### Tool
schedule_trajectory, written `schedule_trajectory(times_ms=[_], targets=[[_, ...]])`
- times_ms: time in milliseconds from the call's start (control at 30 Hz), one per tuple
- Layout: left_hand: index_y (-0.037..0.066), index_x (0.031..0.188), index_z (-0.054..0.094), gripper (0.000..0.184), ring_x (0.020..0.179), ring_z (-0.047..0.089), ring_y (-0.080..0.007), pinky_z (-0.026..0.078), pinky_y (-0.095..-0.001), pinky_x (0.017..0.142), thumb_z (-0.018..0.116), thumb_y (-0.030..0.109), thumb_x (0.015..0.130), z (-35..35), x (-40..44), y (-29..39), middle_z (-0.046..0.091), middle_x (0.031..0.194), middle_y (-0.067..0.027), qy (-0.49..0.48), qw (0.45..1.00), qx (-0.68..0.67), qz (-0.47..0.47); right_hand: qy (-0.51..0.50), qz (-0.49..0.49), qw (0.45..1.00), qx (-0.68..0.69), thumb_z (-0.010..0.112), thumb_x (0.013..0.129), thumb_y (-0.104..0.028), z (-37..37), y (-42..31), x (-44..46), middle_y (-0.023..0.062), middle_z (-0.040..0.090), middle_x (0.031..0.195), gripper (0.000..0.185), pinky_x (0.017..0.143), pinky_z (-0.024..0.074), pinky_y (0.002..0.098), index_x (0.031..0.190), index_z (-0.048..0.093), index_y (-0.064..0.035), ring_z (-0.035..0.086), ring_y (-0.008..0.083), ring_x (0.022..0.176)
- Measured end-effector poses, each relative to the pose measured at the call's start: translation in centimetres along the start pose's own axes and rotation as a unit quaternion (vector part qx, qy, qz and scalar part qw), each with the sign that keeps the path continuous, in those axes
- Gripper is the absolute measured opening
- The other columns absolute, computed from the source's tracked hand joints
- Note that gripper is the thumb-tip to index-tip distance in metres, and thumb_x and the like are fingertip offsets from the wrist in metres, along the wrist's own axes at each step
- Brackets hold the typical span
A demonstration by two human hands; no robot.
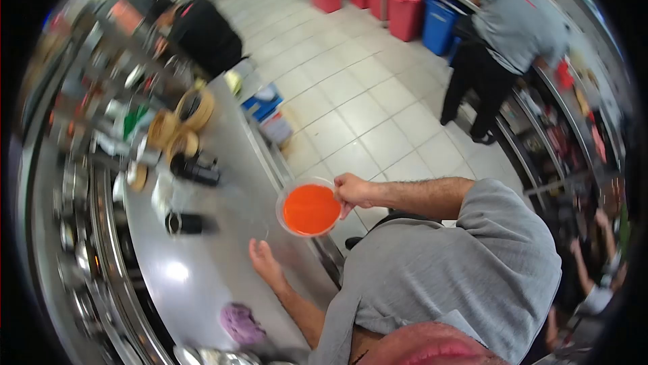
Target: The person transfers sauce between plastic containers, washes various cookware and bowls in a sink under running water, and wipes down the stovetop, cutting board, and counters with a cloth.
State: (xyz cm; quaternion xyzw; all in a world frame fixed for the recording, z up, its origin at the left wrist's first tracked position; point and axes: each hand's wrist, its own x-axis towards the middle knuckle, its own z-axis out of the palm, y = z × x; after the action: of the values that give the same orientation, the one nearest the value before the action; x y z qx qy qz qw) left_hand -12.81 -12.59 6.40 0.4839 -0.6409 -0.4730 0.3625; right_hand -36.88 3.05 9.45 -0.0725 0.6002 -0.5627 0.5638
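Note:
My right hand (354, 193) grips the rim of a clear round plastic container (281, 220) that holds bright orange liquid (312, 210). The container is held up by the near edge of the steel counter (223, 257). My left hand (265, 262) is over the counter, fingers apart, to the lower left of the container. A faint curved line shows by its fingertips; I cannot make out what it is. Farther along the counter are a black cylindrical container (185, 223) and a dark bottle-like object (196, 169). A crumpled purple cloth (241, 323) lies nearer my body.
Bamboo steamers (162, 128) stand at the counter's far end, with shelves (101, 250) of metalware alongside. A person in black (206, 37) is beyond them. Another in grey (516, 20) works at the opposite counter, near red bins (403, 14) and a blue bin (439, 26). Tiled floor (351, 88) lies between.

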Motion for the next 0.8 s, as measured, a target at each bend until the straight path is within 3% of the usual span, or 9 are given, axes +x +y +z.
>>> schedule_trajectory(times_ms=[67,167,267,400,500,567,633,700,800], targets=[[-0.002,0.123,0.044,0.046,0.112,0.047,-0.0205,0.037,-0.0302,0.094,0.057,0.024,0.087,4.0,0.5,-3.8,0.048,0.122,-0.0141,-0.169,0.984,-0.038,-0.050,0.035,-0.018,0.999,0.009,0.044,0.073,0.006,-3.4,0.2,-2.7,0.0107,0.049,0.068,0.004,0.046,0.0563,0.0369,0.076,0.044,0.0031,0.057,0.0225,0.053],[-0.003,0.123,0.043,0.049,0.110,0.049,-0.0219,0.039,-0.0312,0.092,0.057,0.024,0.086,11.5,-1.8,-1.0,0.048,0.124,-0.0157,-0.323,0.938,-0.046,-0.114,0.098,-0.039,0.992,0.065,0.046,0.073,0.005,-9.3,1.8,-6.0,0.0105,0.049,0.068,0.005,0.046,0.0563,0.0363,0.074,0.042,0.0018,0.057,0.0222,0.051],[-0.005,0.124,0.042,0.051,0.107,0.052,-0.0233,0.042,-0.0320,0.089,0.057,0.026,0.086,17.9,-4.4,0.6,0.049,0.122,-0.0177,-0.444,0.893,0.063,-0.032,0.164,-0.070,0.977,0.115,0.047,0.074,0.004,-15.3,2.8,-10.9,0.0102,0.048,0.067,0.006,0.045,0.0564,0.0359,0.074,0.041,0.0012,0.057,0.0220,0.051],[-0.005,0.123,0.042,0.050,0.105,0.054,-0.0243,0.042,-0.0323,0.087,0.057,0.026,0.086,26.5,-8.3,-0.3,0.051,0.120,-0.0190,-0.523,0.840,0.146,0.023,0.268,-0.096,0.942,0.179,0.046,0.076,0.001,-23.4,6.2,-17.2,0.0103,0.047,0.069,0.004,0.043,0.0558,0.0363,0.077,0.042,0.0023,0.055,0.0215,0.050],[-0.005,0.121,0.045,0.050,0.101,0.055,-0.0242,0.044,-0.0321,0.084,0.058,0.028,0.085,32.1,-9.2,-9.2,0.055,0.114,-0.0190,-0.564,0.798,0.208,0.032,0.345,-0.118,0.906,0.217,0.046,0.075,0.004,-30.2,9.5,-22.0,0.0105,0.046,0.069,0.005,0.043,0.0560,0.0377,0.076,0.042,0.0013,0.055,0.0213,0.049],[-0.003,0.119,0.048,0.048,0.101,0.056,-0.0251,0.044,-0.0333,0.085,0.059,0.028,0.084,34.5,-11.3,-14.5,0.057,0.111,-0.0184,-0.560,0.804,0.160,-0.120,0.417,-0.118,0.863,0.261,0.046,0.074,0.005,-34.2,10.9,-25.7,0.0117,0.047,0.071,0.007,0.044,0.0560,0.0386,0.076,0.041,0.0010,0.054,0.0225,0.048],[-0.002,0.113,0.054,0.042,0.096,0.057,-0.0260,0.045,-0.0372,0.082,0.058,0.027,0.083,34.8,-14.5,-13.5,0.059,0.108,-0.0146,-0.573,0.730,0.323,-0.183,0.458,-0.128,0.830,0.291,0.047,0.073,0.006,-37.3,12.3,-29.4,0.0121,0.047,0.072,0.008,0.044,0.0558,0.0391,0.077,0.041,0.0008,0.054,0.0232,0.049],[-0.001,0.113,0.053,0.042,0.094,0.057,-0.0258,0.045,-0.0374,0.079,0.057,0.027,0.083,35.7,-16.6,-13.7,0.059,0.107,-0.0143,-0.605,0.673,0.384,-0.179,0.500,-0.143,0.793,0.317,0.047,0.073,0.006,-40.6,13.6,-32.8,0.0126,0.047,0.073,0.009,0.044,0.0557,0.0396,0.077,0.041,0.0007,0.054,0.0239,0.049],[0.000,0.114,0.052,0.041,0.092,0.057,-0.0255,0.045,-0.0376,0.075,0.056,0.027,0.083,38.6,-17.5,-14.5,0.059,0.106,-0.0139,-0.639,0.643,0.397,-0.146,0.573,-0.167,0.723,0.348,0.043,0.077,0.005,-44.9,15.3,-36.5,0.0107,0.046,0.069,0.008,0.047,0.0561,0.0437,0.077,0.039,-0.0016,0.052,0.0225,0.053]])
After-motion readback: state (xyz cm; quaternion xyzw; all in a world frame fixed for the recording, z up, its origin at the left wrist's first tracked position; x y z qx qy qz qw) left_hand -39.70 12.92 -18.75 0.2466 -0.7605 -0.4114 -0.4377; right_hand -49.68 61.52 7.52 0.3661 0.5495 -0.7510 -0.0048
